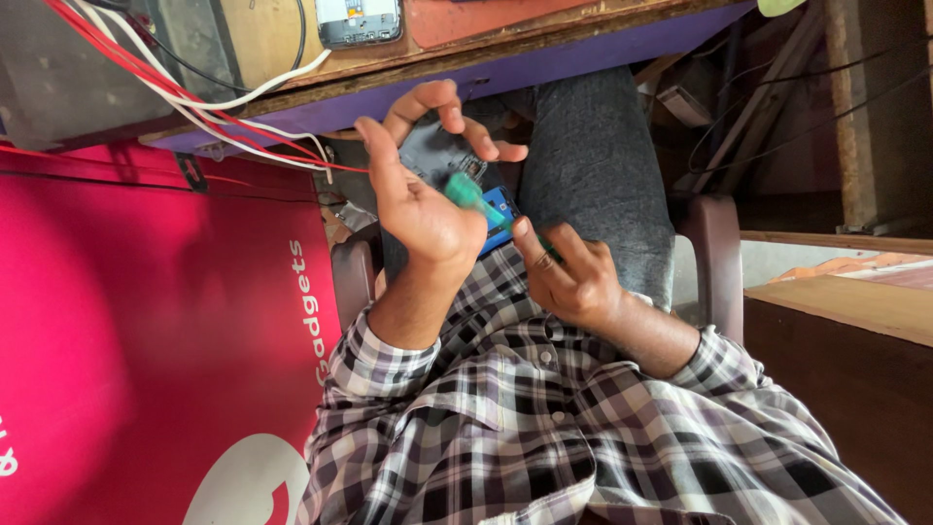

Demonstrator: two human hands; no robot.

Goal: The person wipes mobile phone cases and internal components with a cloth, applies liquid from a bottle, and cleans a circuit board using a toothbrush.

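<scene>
Fingers of the left hand [420, 199] curl around an opened phone [442, 156], just below the bench edge [505, 68]; at four o'clock, the right hand [569, 277] pinches a green-handled screwdriver [473, 197].

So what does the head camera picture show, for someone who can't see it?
A person's left hand cradles a small opened gadget in their lap, while the right hand works on it with a green-handled tool. They wear a checked shirt and sit at a wooden bench with red and white wires.
</scene>
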